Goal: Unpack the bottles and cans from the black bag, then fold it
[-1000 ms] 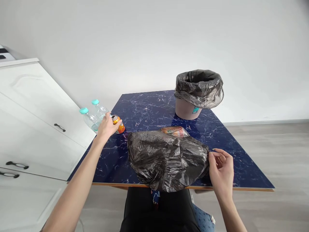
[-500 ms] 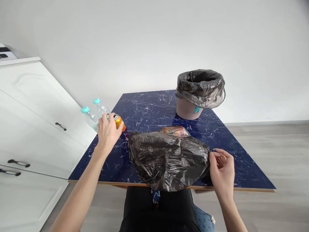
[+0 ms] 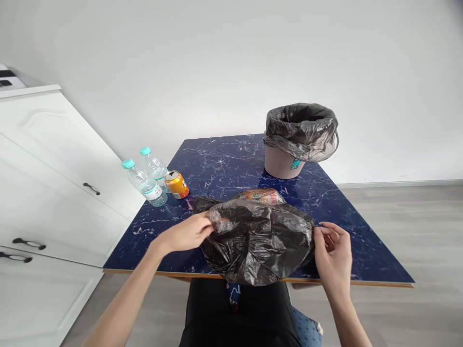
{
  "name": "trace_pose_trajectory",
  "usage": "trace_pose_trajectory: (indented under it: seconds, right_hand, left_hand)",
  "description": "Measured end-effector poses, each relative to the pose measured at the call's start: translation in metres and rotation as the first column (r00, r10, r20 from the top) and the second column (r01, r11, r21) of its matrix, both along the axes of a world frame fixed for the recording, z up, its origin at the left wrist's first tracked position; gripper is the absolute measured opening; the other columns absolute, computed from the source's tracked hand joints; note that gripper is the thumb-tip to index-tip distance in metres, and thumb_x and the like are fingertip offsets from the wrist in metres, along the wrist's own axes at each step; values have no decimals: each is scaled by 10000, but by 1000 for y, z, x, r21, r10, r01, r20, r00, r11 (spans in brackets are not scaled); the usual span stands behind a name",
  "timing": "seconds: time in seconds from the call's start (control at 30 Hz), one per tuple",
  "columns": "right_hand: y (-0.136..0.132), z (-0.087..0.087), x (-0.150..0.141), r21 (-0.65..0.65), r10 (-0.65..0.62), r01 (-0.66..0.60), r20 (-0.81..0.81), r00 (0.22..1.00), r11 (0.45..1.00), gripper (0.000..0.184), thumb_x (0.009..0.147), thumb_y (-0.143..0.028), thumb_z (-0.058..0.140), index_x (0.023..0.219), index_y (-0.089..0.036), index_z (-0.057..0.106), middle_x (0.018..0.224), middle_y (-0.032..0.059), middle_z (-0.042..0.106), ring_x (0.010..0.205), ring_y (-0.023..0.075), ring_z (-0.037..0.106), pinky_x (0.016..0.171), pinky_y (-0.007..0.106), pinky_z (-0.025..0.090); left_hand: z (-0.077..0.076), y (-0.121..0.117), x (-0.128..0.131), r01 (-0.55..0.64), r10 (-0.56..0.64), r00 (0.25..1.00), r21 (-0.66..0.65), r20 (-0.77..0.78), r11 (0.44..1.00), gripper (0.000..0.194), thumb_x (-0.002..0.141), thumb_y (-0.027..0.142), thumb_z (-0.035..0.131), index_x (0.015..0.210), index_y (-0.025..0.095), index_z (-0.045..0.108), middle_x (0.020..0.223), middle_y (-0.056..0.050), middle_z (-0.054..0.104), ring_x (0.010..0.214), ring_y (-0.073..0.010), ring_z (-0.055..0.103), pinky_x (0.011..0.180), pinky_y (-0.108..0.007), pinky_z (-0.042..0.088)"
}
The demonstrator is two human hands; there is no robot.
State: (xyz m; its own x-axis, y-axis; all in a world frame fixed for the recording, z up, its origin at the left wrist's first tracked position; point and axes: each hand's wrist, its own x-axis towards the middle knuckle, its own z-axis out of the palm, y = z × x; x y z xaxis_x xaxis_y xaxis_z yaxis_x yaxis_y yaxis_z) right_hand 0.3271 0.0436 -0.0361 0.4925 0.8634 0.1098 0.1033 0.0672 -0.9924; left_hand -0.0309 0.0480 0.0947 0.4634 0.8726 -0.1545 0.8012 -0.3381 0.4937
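Observation:
A thin black plastic garbage bag (image 3: pixel 260 236) lies crumpled on the near part of the table, its lower part hanging over the front edge. Through its film at the far side shows a reddish-orange printed item (image 3: pixel 263 196), its kind unclear. My left hand (image 3: pixel 191 231) is closed at the bag's left side, with fingertips partly under the film. My right hand (image 3: pixel 333 246) pinches the bag's right edge between thumb and fingers. Left of the bag an orange drink can (image 3: pixel 177 184) stands upright, beside two clear water bottles with turquoise caps, one nearer (image 3: pixel 144 183) and one farther (image 3: pixel 155 166).
A pinkish-grey bin (image 3: pixel 280 163) lined with a black bag (image 3: pixel 307 130) stands at the back right of the blue marbled table (image 3: pixel 220 159). White cabinets (image 3: pixel 61 168) with dark handles flank the left side. A white wall is behind the table.
My left hand has moved from beside the can and bottles, right and nearer, onto the bag's left side, slightly lifting the film. The can remains standing. My right hand keeps its pinch.

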Motion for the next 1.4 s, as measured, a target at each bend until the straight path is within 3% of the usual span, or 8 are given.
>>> trace_pose_trajectory:
  seconds: [0.1, 0.3, 0.6, 0.73, 0.83, 1.0, 1.27, 1.4]
  right_hand:
    - [0, 0, 0, -9, 0, 0, 7, 1000, 1000, 482, 919, -582, 754, 1200, -225, 594, 1007, 57, 681, 951, 229, 684, 866, 390, 513]
    - [1, 1, 0, 12, 10, -10, 0, 1000, 1000, 495, 911, -596, 758, 1192, -226, 586, 973, 52, 682, 941, 236, 683, 862, 390, 521]
    - [1, -4, 1, 19, 15, -16, 24, 1000, 1000, 427, 964, -545, 719, 1207, -217, 595, 1032, 62, 691, 948, 212, 682, 879, 376, 516]
    - [1, -3, 1, 20, 13, -13, 25, 1000, 1000, 425, 965, -541, 715, 1213, -219, 595, 1005, 56, 688, 937, 216, 680, 865, 381, 516]
    - [2, -3, 0, 28, 15, -15, 19, 1000, 999, 423, 971, -542, 709, 1217, -218, 594, 1003, 58, 686, 936, 217, 681, 864, 385, 519]
    - [2, -3, 0, 27, 19, -20, 20, 1000, 999, 426, 961, -550, 714, 1202, -218, 598, 987, 56, 682, 924, 220, 678, 863, 393, 520]
    - [2, -3, 0, 27, 20, -21, 28, 999, 999, 425, 955, -555, 715, 1191, -221, 603, 1004, 61, 686, 935, 222, 679, 880, 395, 517]
    - [3, -5, 1, 24, 23, -23, 22, 1000, 999, 427, 951, -553, 718, 1192, -220, 601, 1010, 61, 684, 935, 221, 676, 882, 397, 515]
  left_hand:
    - [-29, 13, 20, 125, -116, 992, 230, -54, 965, 610, 974, 58, 432, 1469, 329, 663, 1647, -97, 522, 1538, -337, 473, 1271, -558, 392]
    - [-75, 45, 47, 168, -181, 983, 444, -14, 880, 791, 979, 33, 482, 1714, 262, 298, 1769, -177, 300, 1689, -334, 202, 1348, -573, 298]
    - [-68, 78, 81, -135, 14, 977, 565, 213, 814, 887, 1119, 529, 491, 1751, 349, -105, 1858, -118, 31, 1717, -351, 41, 1379, -592, 175]
    - [-61, 61, 85, -250, 97, 959, 634, 266, 731, 836, 1110, 461, 529, 1752, 333, 9, 1832, -141, 135, 1694, -338, 137, 1361, -575, 209]
    - [-66, 42, 79, -339, 254, 941, 666, 226, 664, 605, 1065, 404, 611, 1615, 268, 401, 1715, -196, 350, 1602, -397, 309, 1296, -607, 301]
    - [-78, 30, 70, -368, 316, 930, 493, 188, 788, 451, 945, 258, 704, 1377, 209, 581, 1280, -157, 703, 1138, -348, 691, 938, -463, 577]
    - [-72, 73, 78, -148, 58, 980, 505, 190, 850, 755, 960, 342, 715, 1609, 201, 356, 1607, -227, 455, 1487, -401, 442, 1217, -604, 421]
    - [-70, 93, 83, -103, 30, 988, 510, 149, 854, 658, 943, 365, 743, 1527, 207, 484, 1646, -229, 390, 1571, -447, 313, 1281, -650, 330]
